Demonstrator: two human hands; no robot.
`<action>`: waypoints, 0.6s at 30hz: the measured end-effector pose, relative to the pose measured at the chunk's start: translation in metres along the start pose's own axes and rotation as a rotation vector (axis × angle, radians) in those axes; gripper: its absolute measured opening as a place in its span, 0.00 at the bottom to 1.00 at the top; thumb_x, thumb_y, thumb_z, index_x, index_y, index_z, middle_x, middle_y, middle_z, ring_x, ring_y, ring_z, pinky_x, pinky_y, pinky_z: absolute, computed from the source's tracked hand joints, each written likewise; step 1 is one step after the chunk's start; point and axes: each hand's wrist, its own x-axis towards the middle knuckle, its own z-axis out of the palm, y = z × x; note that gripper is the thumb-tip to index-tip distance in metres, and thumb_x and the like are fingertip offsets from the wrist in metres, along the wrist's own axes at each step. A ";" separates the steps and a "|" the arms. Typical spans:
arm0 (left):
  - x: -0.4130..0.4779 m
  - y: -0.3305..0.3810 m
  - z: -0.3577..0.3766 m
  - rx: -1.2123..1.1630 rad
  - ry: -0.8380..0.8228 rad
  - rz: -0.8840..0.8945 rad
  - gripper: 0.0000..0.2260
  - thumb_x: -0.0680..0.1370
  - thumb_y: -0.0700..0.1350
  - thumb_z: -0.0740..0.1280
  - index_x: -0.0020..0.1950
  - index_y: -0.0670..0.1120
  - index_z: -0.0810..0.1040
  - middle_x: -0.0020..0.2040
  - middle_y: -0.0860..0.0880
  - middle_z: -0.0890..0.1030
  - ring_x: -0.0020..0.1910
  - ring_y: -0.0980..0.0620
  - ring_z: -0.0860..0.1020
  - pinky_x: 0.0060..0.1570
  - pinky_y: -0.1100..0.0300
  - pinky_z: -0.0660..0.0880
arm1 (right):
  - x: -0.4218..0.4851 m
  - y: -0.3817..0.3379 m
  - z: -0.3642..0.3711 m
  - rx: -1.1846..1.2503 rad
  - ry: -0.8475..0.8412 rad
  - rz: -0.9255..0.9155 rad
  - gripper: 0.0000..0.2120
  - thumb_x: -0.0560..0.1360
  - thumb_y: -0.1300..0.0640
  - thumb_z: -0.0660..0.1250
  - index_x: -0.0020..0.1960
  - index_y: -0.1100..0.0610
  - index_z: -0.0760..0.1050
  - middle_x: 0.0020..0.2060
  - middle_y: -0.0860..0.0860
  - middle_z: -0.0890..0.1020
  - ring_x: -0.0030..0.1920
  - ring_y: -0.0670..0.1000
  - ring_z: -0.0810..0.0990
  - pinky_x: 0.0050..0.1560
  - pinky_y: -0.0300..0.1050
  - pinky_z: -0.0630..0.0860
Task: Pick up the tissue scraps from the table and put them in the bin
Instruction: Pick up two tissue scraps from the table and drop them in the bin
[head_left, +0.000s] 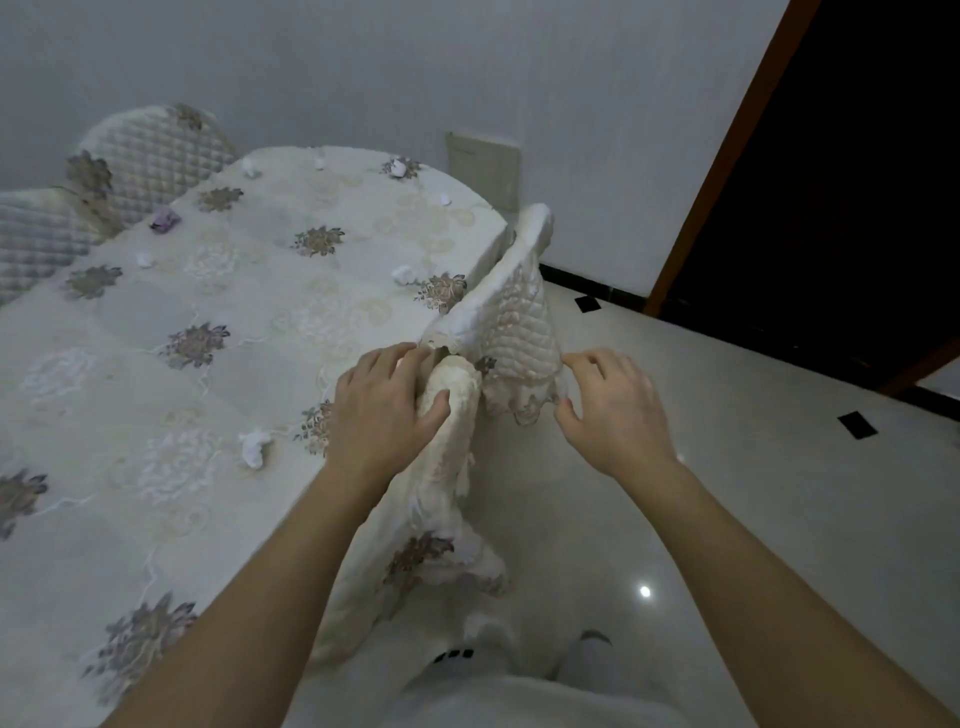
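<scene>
Several crumpled white tissue scraps lie scattered on the table (130, 364), which has a cream flower-embroidered cloth. One tissue scrap (254, 448) is nearest me, another tissue scrap (402, 274) lies near the right edge, and a purplish scrap (165, 221) sits at the far left. More lie at the far end. My left hand (384, 410) grips the padded top of a covered chair back (447, 493) at the table's right side. My right hand (615, 410) hovers with fingers spread, holding nothing, beside the lace hem of a second chair (519, 322). No bin is in view.
Two quilted chairs (156, 150) stand at the table's far left. To the right is glossy pale tiled floor (753, 493) with small dark inlays. A dark doorway (841, 182) with a wooden frame opens at the upper right. A white wall runs behind the table.
</scene>
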 end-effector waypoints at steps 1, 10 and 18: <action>0.009 -0.002 0.005 -0.003 0.000 -0.018 0.21 0.75 0.59 0.63 0.65 0.51 0.75 0.65 0.53 0.77 0.65 0.49 0.72 0.61 0.48 0.71 | 0.013 0.001 0.005 0.010 -0.003 -0.015 0.16 0.74 0.55 0.66 0.61 0.58 0.77 0.55 0.55 0.79 0.56 0.57 0.76 0.56 0.54 0.73; 0.093 -0.029 0.050 0.083 0.054 -0.231 0.21 0.76 0.59 0.65 0.66 0.52 0.75 0.66 0.53 0.77 0.66 0.51 0.71 0.63 0.50 0.70 | 0.163 0.011 0.057 0.064 -0.048 -0.205 0.17 0.72 0.56 0.65 0.60 0.57 0.77 0.55 0.55 0.80 0.55 0.56 0.77 0.54 0.53 0.74; 0.148 -0.039 0.064 0.123 0.037 -0.554 0.23 0.75 0.57 0.64 0.65 0.47 0.77 0.65 0.50 0.78 0.65 0.47 0.74 0.60 0.47 0.73 | 0.305 0.013 0.086 0.154 -0.152 -0.525 0.18 0.72 0.57 0.68 0.61 0.58 0.77 0.53 0.55 0.80 0.54 0.56 0.77 0.52 0.52 0.75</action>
